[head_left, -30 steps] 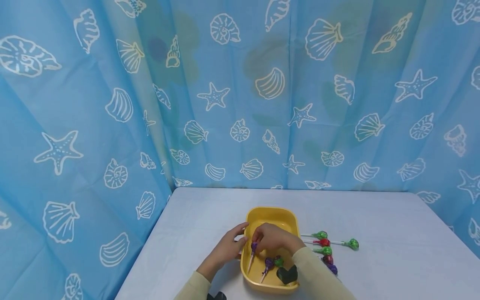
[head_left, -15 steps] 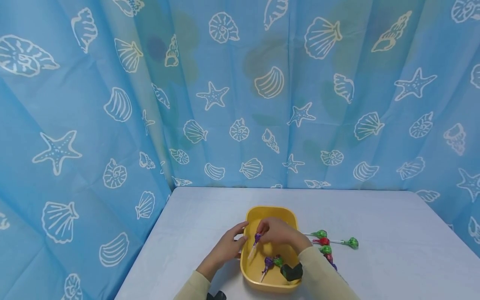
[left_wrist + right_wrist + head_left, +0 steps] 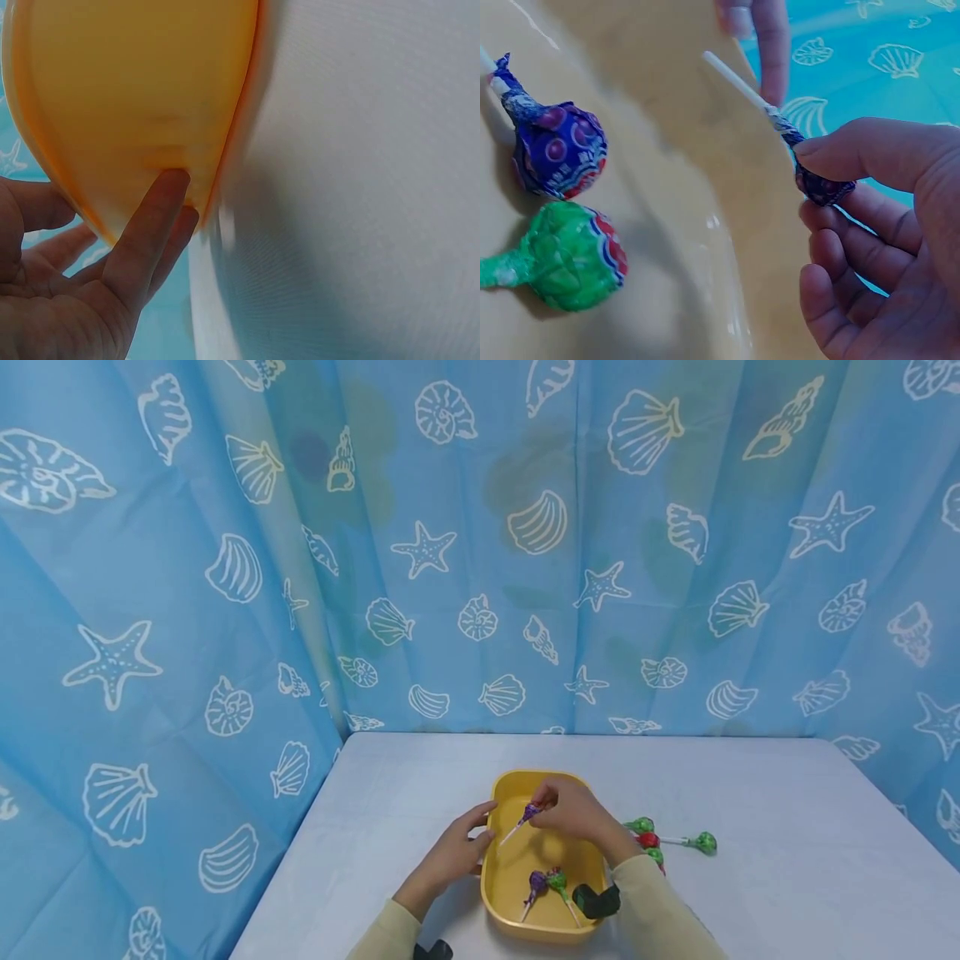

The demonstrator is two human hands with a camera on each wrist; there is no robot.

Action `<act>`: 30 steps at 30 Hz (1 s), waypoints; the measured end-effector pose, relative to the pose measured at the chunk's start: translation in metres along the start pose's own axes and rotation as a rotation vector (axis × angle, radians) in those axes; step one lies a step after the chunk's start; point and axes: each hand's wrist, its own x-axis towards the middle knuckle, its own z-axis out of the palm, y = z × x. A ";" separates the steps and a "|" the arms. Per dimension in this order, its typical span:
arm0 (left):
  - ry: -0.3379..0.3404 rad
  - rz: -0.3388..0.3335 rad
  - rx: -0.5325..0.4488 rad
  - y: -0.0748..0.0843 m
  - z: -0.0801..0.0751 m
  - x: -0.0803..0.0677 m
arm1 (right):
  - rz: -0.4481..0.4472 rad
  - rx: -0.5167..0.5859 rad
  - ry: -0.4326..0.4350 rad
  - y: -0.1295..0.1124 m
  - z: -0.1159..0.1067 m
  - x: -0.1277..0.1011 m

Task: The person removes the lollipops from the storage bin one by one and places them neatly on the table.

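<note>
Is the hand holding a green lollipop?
No, the right hand pinches a purple lollipop; the green lollipop lies in the yellow tray.

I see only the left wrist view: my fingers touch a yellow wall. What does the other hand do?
Observer: The right hand pinches a purple lollipop by its wrapped head, above the yellow tray.
Operator: Is something inside the tray?
Observer: Yes, a purple lollipop and a green lollipop lie side by side on its floor.
Operator: Are more lollipops outside?
Observer: Yes, several green and red ones lie on the white table, to the right of the tray.
</note>
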 end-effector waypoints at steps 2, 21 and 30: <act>0.003 0.000 0.001 0.000 0.000 0.000 | 0.015 0.008 0.035 0.000 -0.003 -0.002; 0.013 0.008 0.000 -0.001 0.002 -0.001 | 0.052 0.066 0.238 0.003 -0.031 -0.026; 0.008 0.009 -0.004 -0.001 0.001 -0.001 | 0.153 0.081 0.291 0.002 -0.042 -0.042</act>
